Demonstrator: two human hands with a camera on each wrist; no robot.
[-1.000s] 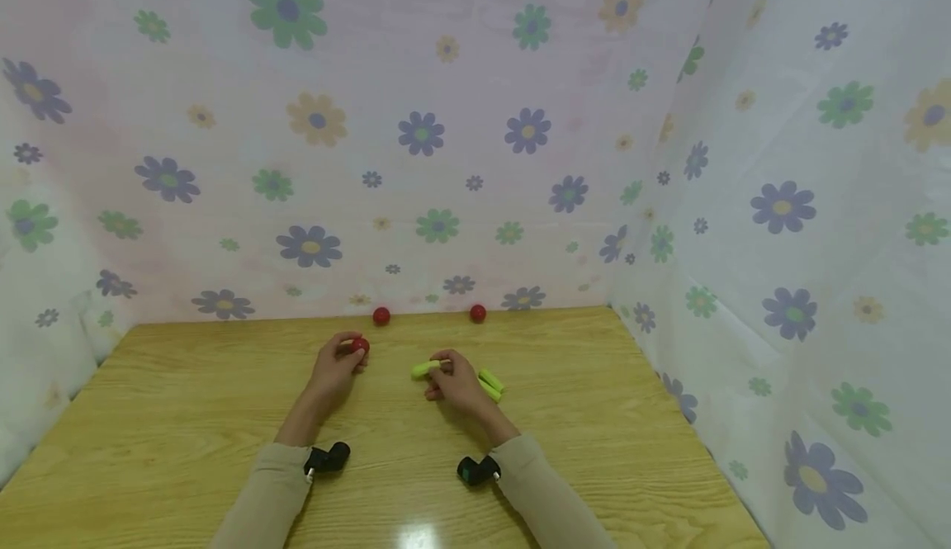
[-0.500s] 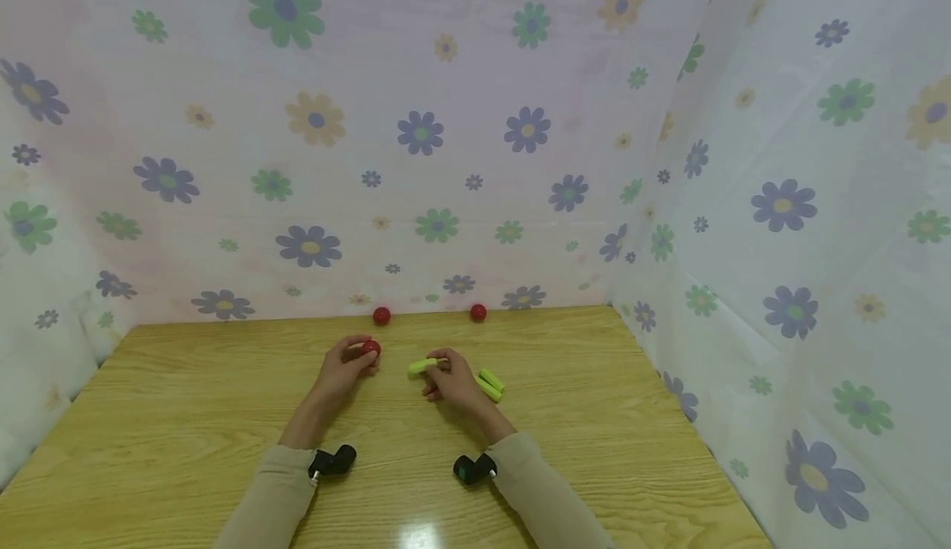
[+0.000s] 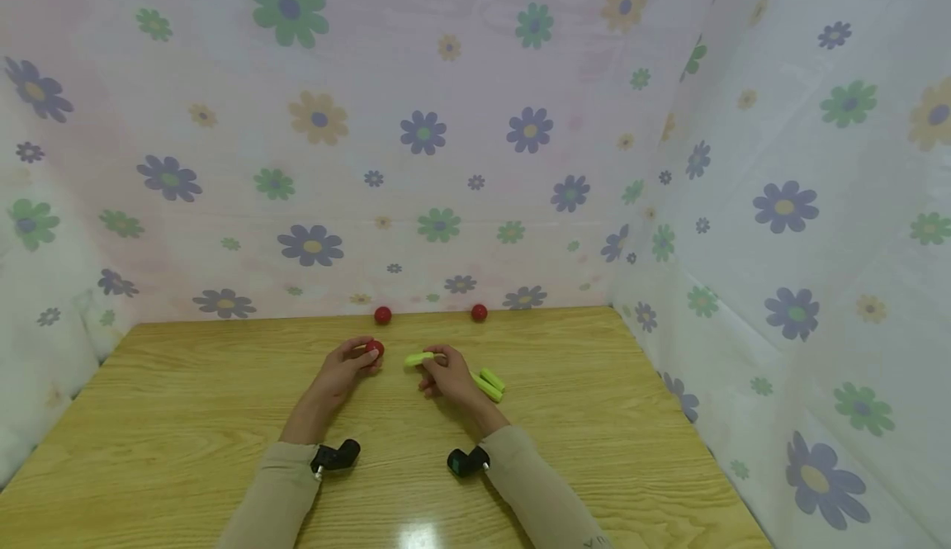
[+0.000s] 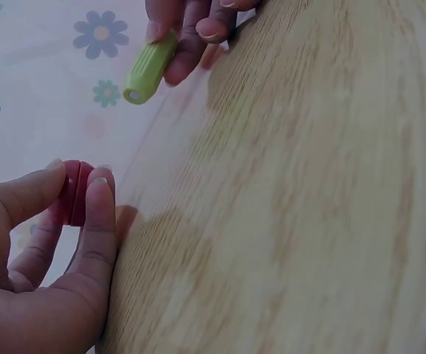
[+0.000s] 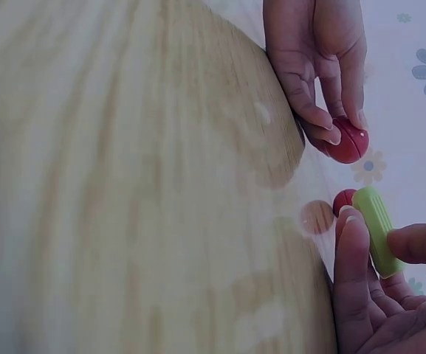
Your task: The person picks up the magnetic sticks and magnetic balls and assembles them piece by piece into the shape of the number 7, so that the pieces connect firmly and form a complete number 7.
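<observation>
In the head view my left hand [image 3: 336, 377] pinches a small red ball [image 3: 376, 349] between thumb and fingers, just off the wooden table. A groove runs round this red ball [image 4: 71, 195], as the left wrist view shows. To its right, my right hand [image 3: 453, 381] holds a light green ribbed cylinder [image 3: 418, 360] between thumb and fingers, its free end pointing left toward the ball. A small pale spot marks the end of the green cylinder [image 4: 148, 72]. Ball and cylinder are apart, with a short gap between them.
Two more red balls, one left [image 3: 382, 315] and one right [image 3: 479, 313], lie at the table's back edge by the flowered cloth [image 3: 475, 227]. Two green cylinders [image 3: 492, 380] lie close together behind my right wrist. Black cameras [image 3: 336, 455] are strapped to both wrists.
My left hand has carried the red ball a little to the right. The right hand has shifted slightly left and away from me with the green cylinder, narrowing the gap.
</observation>
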